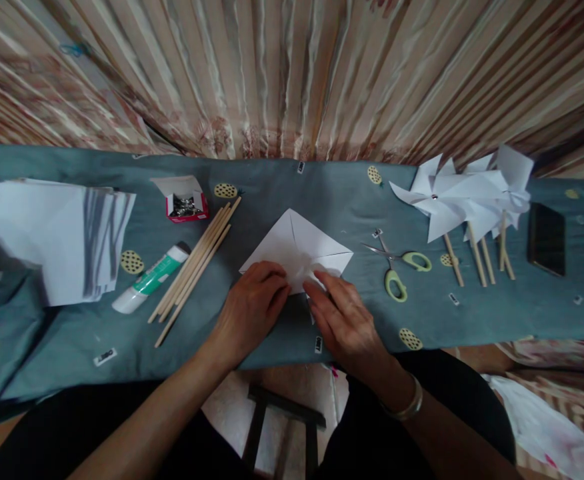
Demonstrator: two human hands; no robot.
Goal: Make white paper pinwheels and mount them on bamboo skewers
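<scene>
A white square sheet of paper (272,240) lies cornerwise on the cloth in front of me, with slits running in from its far and right corners. My left hand (255,303) has its fingers curled and closed on the near-left edge of the sheet. On the near-right side, my right hand (345,317) pinches the paper, its fingers bent over a flap near the middle. The fingertips of both hands partly cover the near corner. Open scissors with green handles (395,260) rest to the right of the sheet.
Left of the sheet lie several wooden sticks (197,263), a glue stick (152,277), a small red box of metal pieces (186,205) and a stack of white paper (47,233). Paper pinwheels (465,190) and a black phone (547,239) lie right. A pleated curtain (282,80) hangs behind.
</scene>
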